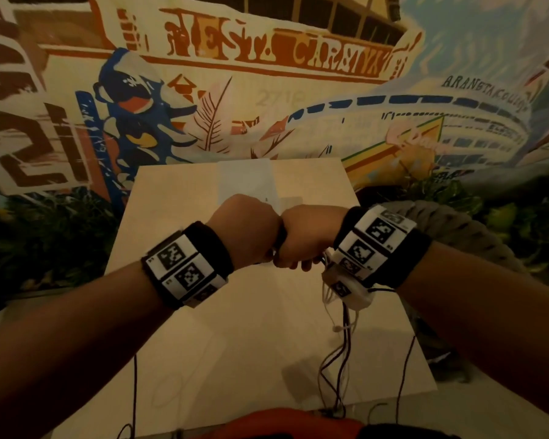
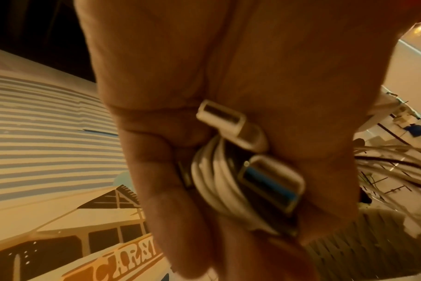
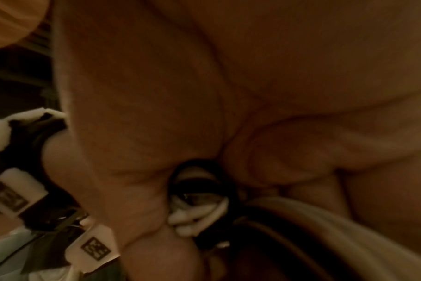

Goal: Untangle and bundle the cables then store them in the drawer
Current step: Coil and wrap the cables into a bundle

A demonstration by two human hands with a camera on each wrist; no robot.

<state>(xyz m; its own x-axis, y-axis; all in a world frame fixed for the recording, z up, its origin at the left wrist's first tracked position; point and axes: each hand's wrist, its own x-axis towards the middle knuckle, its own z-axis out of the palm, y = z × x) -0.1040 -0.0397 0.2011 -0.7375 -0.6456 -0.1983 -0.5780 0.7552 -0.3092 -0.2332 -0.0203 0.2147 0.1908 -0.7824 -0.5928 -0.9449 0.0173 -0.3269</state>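
My left hand (image 1: 246,231) and right hand (image 1: 308,237) meet fist to fist above the pale wooden cabinet top (image 1: 235,327). Both grip one bundle of white and dark cables. In the left wrist view the bundle (image 2: 219,182) lies folded in my left palm, with two white USB plugs (image 2: 231,123) sticking out, one with a blue insert (image 2: 272,182). The right wrist view shows white and black cable loops (image 3: 197,205) squeezed between my curled right fingers. Loose cable ends (image 1: 339,353) hang below my right wrist down to the cabinet top. No drawer is in view.
A painted mural wall (image 1: 267,74) stands behind the cabinet. A thick grey knitted cushion (image 1: 457,223) lies to the right, beside dark foliage (image 1: 38,236). Thin dark wires (image 1: 404,372) trail from the wrist cameras. Something red-orange (image 1: 282,423) sits at the near edge.
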